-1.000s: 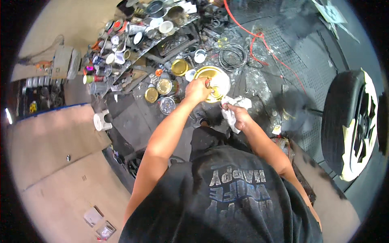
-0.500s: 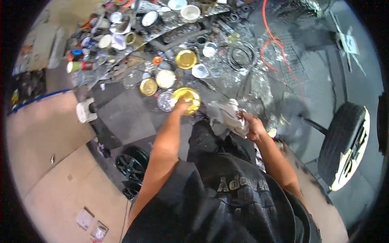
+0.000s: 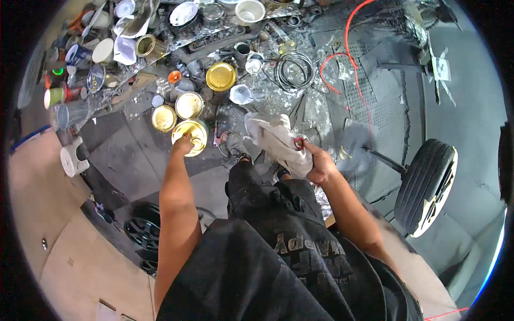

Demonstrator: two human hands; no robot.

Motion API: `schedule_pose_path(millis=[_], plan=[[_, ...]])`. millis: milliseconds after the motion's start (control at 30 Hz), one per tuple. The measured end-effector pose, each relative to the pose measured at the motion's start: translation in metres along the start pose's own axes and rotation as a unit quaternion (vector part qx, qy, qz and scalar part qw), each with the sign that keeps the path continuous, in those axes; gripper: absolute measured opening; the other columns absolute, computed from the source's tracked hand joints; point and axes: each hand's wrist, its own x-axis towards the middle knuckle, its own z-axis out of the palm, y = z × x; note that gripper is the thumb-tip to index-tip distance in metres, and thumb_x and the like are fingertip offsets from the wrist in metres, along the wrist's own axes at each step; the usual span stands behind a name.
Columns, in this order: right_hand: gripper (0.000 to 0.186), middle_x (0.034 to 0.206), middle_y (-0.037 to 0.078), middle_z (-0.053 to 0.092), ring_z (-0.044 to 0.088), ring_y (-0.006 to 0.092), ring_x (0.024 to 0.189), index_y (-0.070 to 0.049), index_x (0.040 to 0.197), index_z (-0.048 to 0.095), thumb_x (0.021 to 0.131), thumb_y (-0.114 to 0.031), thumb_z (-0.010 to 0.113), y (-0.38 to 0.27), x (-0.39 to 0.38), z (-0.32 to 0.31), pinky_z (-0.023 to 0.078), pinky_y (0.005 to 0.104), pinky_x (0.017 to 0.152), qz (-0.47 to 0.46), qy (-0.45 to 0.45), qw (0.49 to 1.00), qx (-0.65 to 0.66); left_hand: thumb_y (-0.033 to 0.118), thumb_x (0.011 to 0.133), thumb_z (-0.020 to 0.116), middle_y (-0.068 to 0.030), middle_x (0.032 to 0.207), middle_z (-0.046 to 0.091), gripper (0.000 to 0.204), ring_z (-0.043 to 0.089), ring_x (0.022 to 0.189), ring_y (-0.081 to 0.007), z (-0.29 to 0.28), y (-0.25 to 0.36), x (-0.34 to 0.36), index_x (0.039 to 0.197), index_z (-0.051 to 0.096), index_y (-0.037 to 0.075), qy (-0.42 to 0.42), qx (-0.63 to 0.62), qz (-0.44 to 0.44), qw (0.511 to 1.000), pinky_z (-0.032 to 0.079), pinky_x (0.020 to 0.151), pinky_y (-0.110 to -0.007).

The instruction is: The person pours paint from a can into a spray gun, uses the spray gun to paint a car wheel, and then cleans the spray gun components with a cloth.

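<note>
- Left hand (image 3: pixel 183 144): fingers closed on the rim of a round gold-coloured metal tin lid (image 3: pixel 190 136), low over the grey floor (image 3: pixel 134 155).
- Right hand (image 3: pixel 320 163): fingers clenched around a crumpled white cloth (image 3: pixel 276 140), held near the knees.

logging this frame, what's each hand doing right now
Left hand: on the rim of the gold-lidded can; grip cannot be told.
Right hand: closed on a pale rag.

The tin lid (image 3: pixel 190 135) under the left hand (image 3: pixel 183 145) was glossy, gold-toned metal. The rag (image 3: pixel 276 140) in the right hand (image 3: pixel 320 163) was soft, crumpled whitish cloth. The floor (image 3: pixel 123 155) looked matt, rough and paint-spattered.
</note>
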Motion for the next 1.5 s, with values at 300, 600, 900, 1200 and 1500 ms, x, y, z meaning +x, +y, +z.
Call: schedule_pose_path(millis=[300,600,900,1200,1500], plan=[[0.039,0.123,0.014,0.066,0.065,0.0302,0.109,-0.002,0.129,0.056,0.102,-0.030,0.053,-0.011,-0.001,0.021,0.051,0.0473,0.096,-0.014,-0.040,0.999,-0.004,0.033,0.081,0.070,-0.0194,0.133,0.060,0.070,0.058,0.122,-0.0356,0.002,0.038,-0.070,0.143,0.049,0.010,0.138,-0.155,-0.007,0.978,0.046,0.103,-0.042],[0.025,0.102,0.010,0.072,0.071,0.0214,0.087,-0.001,0.109,0.068,0.097,-0.022,0.063,-0.036,-0.046,-0.013,0.057,0.0378,0.078,-0.089,-0.089,0.980,-0.157,0.015,0.080,0.077,-0.0133,0.133,0.058,0.058,0.061,0.115,-0.0285,-0.007,0.291,-0.331,0.135,0.058,0.012,0.272,-0.192,0.513,0.791,0.050,0.097,-0.037],[0.025,0.103,0.009,0.073,0.072,0.0216,0.090,-0.001,0.111,0.066,0.096,-0.021,0.066,-0.088,-0.148,-0.077,0.058,0.0384,0.081,-0.106,-0.208,0.948,-0.217,0.003,0.076,0.079,-0.0115,0.109,0.066,0.041,0.065,0.102,-0.0274,0.062,0.398,-0.423,0.116,0.070,0.004,0.358,-0.240,0.513,0.742,0.053,0.089,-0.035],[0.030,0.098,0.006,0.072,0.069,0.0136,0.084,-0.001,0.113,0.065,0.095,-0.023,0.070,-0.142,-0.217,-0.136,0.057,0.0325,0.071,-0.183,-0.252,0.899,-0.308,0.002,0.075,0.074,-0.0115,0.145,0.047,0.083,0.048,0.130,-0.0220,0.117,0.468,-0.442,0.150,0.041,0.009,0.264,-0.435,0.539,0.671,0.042,0.105,-0.037],[0.026,0.095,0.008,0.072,0.069,0.0151,0.079,0.001,0.107,0.067,0.095,-0.022,0.069,-0.182,-0.246,-0.166,0.057,0.0334,0.070,-0.222,-0.214,0.893,-0.328,0.011,0.094,0.064,0.0008,0.081,0.063,0.011,0.057,0.071,-0.0092,0.163,0.477,-0.400,0.101,0.067,0.003,0.180,-0.578,0.418,0.677,0.049,0.070,-0.028]])
